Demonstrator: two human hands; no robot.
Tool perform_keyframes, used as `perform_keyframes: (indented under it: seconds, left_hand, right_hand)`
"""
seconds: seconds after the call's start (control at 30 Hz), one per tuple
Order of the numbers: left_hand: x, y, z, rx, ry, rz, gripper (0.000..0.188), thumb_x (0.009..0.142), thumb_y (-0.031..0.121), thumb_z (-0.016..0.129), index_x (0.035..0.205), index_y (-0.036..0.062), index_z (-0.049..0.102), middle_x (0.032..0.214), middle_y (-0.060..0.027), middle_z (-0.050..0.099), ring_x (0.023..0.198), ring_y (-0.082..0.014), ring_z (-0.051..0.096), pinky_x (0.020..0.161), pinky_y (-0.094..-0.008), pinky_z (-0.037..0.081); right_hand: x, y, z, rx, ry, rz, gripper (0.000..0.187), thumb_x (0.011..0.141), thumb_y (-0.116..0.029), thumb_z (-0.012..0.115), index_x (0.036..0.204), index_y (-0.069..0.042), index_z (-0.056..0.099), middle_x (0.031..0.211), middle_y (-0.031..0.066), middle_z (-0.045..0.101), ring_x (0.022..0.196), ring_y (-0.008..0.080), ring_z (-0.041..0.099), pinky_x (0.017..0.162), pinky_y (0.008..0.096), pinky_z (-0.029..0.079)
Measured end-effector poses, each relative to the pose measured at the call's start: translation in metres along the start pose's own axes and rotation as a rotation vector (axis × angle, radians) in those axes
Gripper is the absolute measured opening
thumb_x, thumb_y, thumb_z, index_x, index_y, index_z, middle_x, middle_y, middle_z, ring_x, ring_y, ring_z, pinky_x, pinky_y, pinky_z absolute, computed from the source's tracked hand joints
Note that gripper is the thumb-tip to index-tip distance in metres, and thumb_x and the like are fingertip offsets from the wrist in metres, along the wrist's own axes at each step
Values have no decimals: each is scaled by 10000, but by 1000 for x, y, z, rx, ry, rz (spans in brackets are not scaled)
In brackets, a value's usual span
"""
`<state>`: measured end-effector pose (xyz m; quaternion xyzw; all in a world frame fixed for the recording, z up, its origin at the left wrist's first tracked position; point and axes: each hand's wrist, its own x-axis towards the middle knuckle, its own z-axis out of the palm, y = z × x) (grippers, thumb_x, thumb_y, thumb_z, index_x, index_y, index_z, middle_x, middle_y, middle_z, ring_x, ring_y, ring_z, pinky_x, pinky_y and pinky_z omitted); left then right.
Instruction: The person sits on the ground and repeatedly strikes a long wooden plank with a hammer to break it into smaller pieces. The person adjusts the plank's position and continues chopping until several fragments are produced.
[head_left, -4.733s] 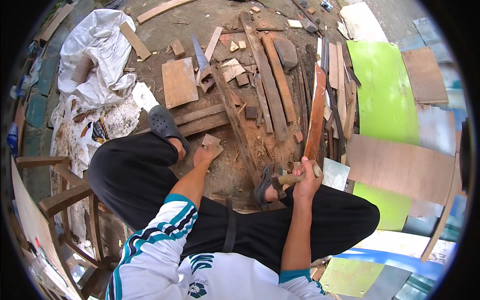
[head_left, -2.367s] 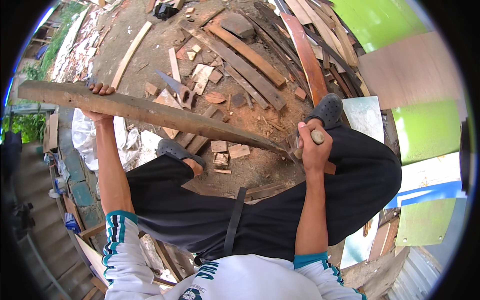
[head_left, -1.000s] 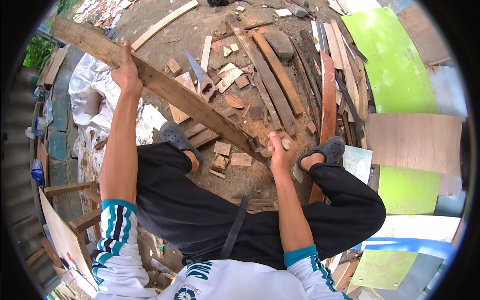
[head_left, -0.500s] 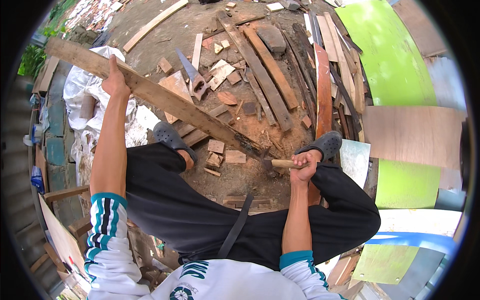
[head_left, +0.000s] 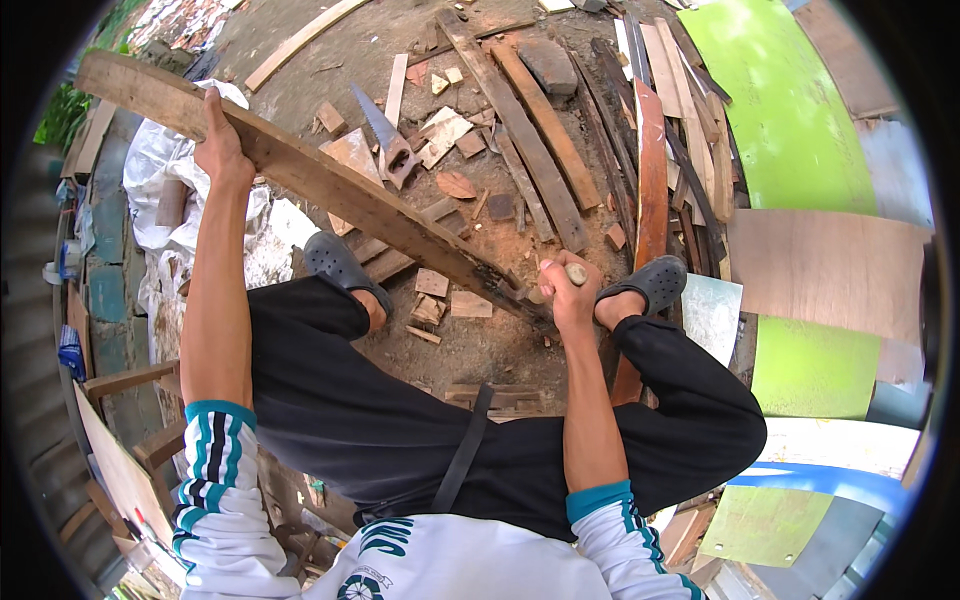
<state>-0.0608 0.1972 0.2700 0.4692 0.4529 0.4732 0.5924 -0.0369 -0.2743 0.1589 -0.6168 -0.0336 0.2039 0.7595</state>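
A long, weathered wooden plank [head_left: 350, 193] slants from the upper left down to the ground between my feet, its lower end dark and rough. My left hand [head_left: 224, 143] grips it near the upper end, thumb lying along its face. My right hand [head_left: 570, 292] is closed around the wooden handle of a hammer [head_left: 575, 273], whose butt end points up toward me. The hammer's head is mostly hidden by the plank's lower end and my hand, so I cannot tell exactly how it touches the wood.
A handsaw [head_left: 385, 140] lies on the dirt beyond the plank, among wood offcuts [head_left: 430, 283]. Long boards [head_left: 520, 130] and a stone block [head_left: 548, 66] lie farther off. Green panels [head_left: 785, 120] line the right side; a white sack [head_left: 160, 165] lies at the left. My clogs [head_left: 655, 284] flank the plank's lower end.
My right hand has shifted left and up, and the hammer's handle has swung from lying sideways to pointing toward me. The plank has moved slightly, its upper end a little higher and farther left.
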Motion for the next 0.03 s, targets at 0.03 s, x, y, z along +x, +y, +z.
perform_keyframes:
  seconds: [0.03]
  left_hand:
    - [0, 1, -2, 22, 11, 4, 922, 697, 531, 842, 1250, -135, 521, 1194, -162, 595, 1013, -271, 623, 856, -430, 536]
  right_hand:
    - [2, -2, 6, -85, -2, 2, 256, 836, -94, 646, 616, -46, 523, 539, 37, 504, 494, 101, 462, 469, 276, 337]
